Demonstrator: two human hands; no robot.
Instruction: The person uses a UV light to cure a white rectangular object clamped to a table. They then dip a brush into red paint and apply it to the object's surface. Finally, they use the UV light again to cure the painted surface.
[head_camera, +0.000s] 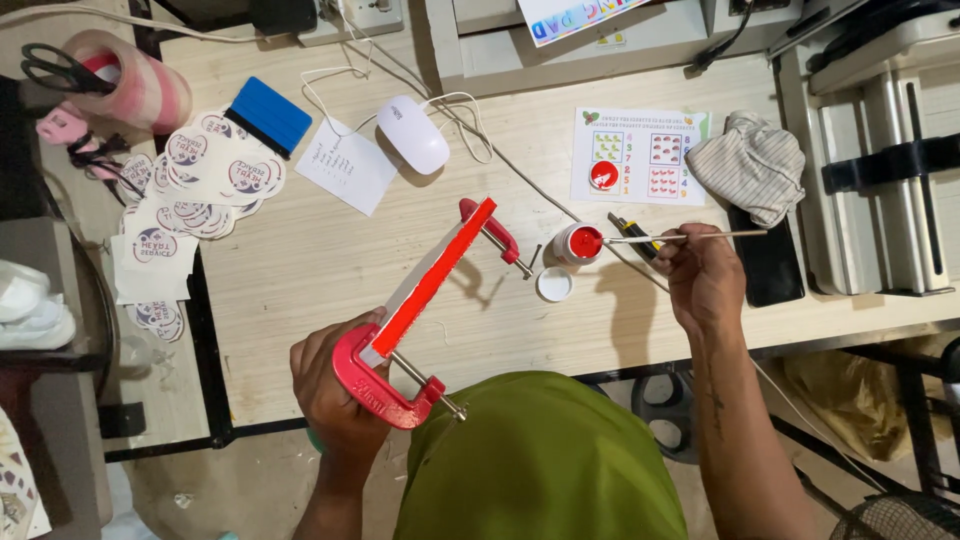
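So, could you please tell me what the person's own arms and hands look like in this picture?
Both forearms are bare, with no sleeves reaching them and no gloves, rings or watch showing on the left hand or right hand. The right forearm carries small dark marks, perhaps a tattoo. An olive-green garment covers the body.

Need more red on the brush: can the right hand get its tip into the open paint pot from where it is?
Probably yes. The right hand holds the brush with its tip already at the open paint pot; nothing lies between them.

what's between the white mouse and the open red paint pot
In the head view, only a white cord crosses bare tabletop between the mouse and paint pot.
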